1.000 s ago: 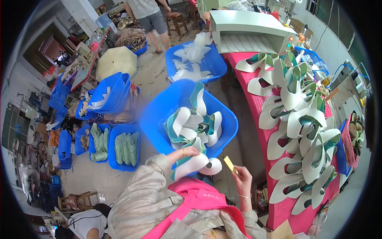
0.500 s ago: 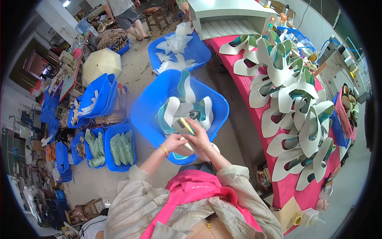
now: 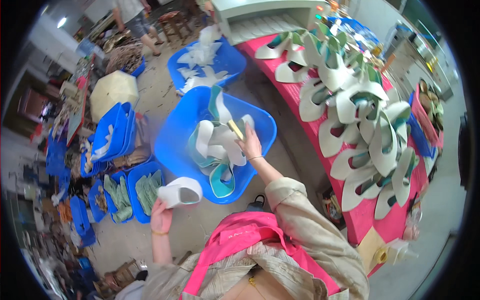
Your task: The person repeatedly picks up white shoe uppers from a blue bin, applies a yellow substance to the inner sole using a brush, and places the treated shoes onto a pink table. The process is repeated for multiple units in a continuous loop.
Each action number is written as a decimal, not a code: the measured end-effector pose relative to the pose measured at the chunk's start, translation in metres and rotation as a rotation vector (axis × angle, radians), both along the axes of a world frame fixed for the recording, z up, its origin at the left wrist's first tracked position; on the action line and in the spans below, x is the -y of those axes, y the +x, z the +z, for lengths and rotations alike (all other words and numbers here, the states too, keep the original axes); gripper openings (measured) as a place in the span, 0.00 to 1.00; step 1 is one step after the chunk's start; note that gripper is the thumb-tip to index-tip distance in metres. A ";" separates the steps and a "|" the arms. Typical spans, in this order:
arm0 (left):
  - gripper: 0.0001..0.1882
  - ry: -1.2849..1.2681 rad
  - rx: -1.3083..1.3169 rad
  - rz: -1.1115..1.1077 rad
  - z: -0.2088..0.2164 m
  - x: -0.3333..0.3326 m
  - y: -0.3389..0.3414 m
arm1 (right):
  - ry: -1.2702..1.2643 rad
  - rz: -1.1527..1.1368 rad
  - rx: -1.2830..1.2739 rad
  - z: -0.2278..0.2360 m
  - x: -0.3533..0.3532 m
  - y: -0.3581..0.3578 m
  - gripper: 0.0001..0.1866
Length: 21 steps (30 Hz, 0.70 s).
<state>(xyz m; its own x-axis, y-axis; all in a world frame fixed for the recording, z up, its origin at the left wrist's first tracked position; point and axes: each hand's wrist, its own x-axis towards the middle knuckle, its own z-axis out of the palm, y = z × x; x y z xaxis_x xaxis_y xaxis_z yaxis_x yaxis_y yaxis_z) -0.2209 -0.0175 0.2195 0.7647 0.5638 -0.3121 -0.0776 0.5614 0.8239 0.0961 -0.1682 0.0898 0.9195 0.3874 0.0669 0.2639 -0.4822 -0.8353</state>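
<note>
Out over the floor at the left, my left hand (image 3: 161,219) grips a white shoe upper (image 3: 175,194) by its near end. My right hand (image 3: 251,145) is above the blue tub (image 3: 168,142), fingers closed on a small yellow bar-shaped tool (image 3: 235,129) whose exact kind I cannot make out. Below that hand, several white shoe uppers (image 3: 204,135) lie jumbled in the tub. Teal lining shows on some of them, such as the upper at the tub's near side (image 3: 218,186).
On the right, a pink-covered table (image 3: 357,225) carries overlapping white uppers (image 3: 342,75). A white box-shaped machine (image 3: 270,10) stands at its far end. Beyond the tub is another blue tub (image 3: 237,57) with white pieces. Blue bins (image 3: 136,175) with green pieces stand left.
My hands have parted: the left swung left and down with the white upper, while the right stays over the tub with the yellow tool. The view has shifted slightly.
</note>
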 end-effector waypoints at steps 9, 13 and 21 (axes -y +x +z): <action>0.27 -0.311 0.194 -0.312 0.022 0.099 0.113 | 0.381 -0.437 -0.270 -0.024 0.315 -0.072 0.23; 0.30 -0.007 0.011 -0.673 0.007 0.165 0.168 | 0.543 -0.923 -0.301 0.013 0.481 -0.173 0.23; 0.30 -0.131 -0.222 -1.228 0.002 0.386 0.223 | -0.722 -1.465 -0.189 0.042 0.724 -0.341 0.11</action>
<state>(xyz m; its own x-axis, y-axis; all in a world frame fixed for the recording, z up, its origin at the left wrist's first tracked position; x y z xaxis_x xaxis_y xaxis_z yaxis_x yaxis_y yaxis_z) 0.0018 -0.4039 0.2220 0.6865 -0.5269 -0.5010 0.6866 0.2432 0.6851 -0.2446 -0.8922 0.1315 0.4822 -0.8677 0.1209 -0.8135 -0.4947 -0.3057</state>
